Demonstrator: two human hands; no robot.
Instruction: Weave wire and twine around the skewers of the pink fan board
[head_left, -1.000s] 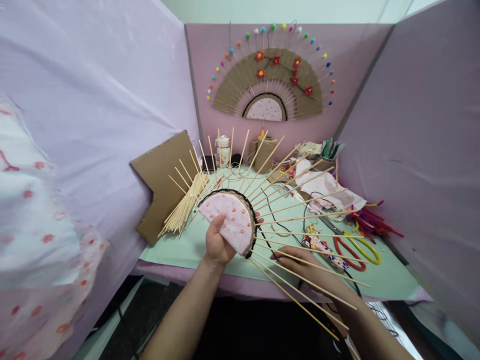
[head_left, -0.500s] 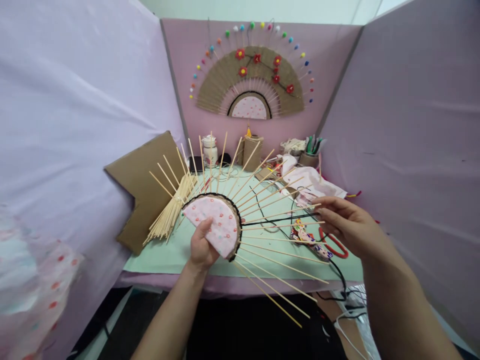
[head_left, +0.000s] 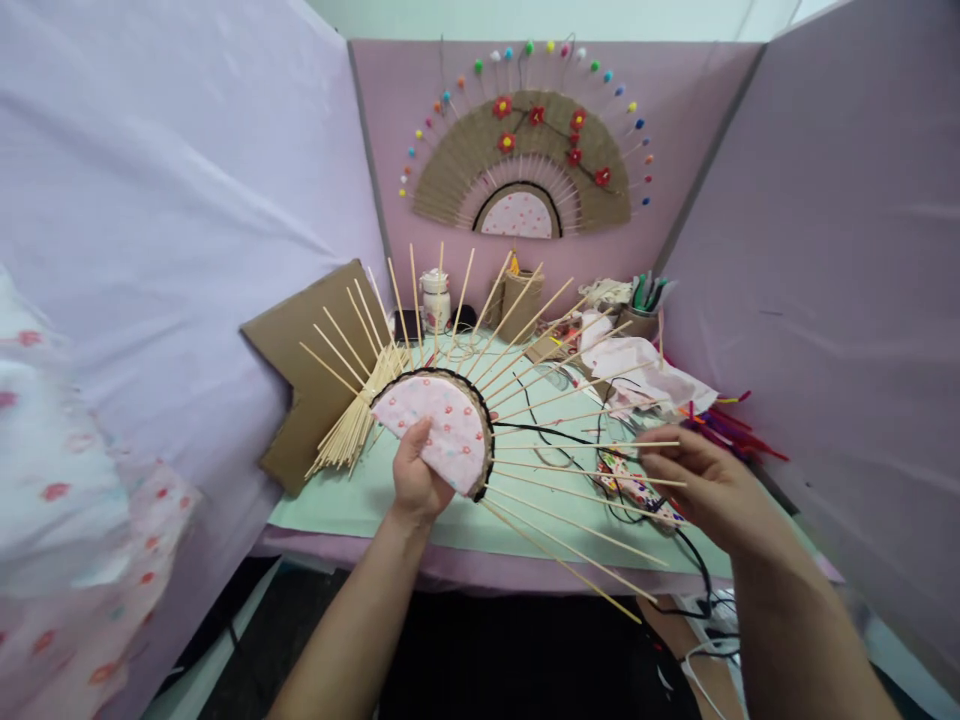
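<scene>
My left hand [head_left: 415, 478] grips a half-round base [head_left: 442, 425] covered in pink flowered cloth, edged with black cord, held up over the green mat [head_left: 352, 490]. Several thin bamboo sticks [head_left: 570, 395] fan out from this base like spokes. My right hand [head_left: 701, 482] is off to the right among the outer stick ends, fingers pinched around a black cord [head_left: 559, 436] that runs back to the base. A small flowered cloth piece [head_left: 634, 487] lies on the mat under that hand.
A cardboard sheet [head_left: 311, 345] and a bundle of loose sticks [head_left: 356, 425] lean at left. A finished fan [head_left: 525, 165] hangs on the back wall. Jar [head_left: 436, 298], twine roll [head_left: 523, 300], pen cup [head_left: 646, 312], white cloth [head_left: 637, 365] and pipe cleaners [head_left: 731, 425] crowd the back and right.
My right hand rose from under the lower sticks to the stick ends on the right, took the black cord and drew it out, then dropped slightly. The left hand kept its hold.
</scene>
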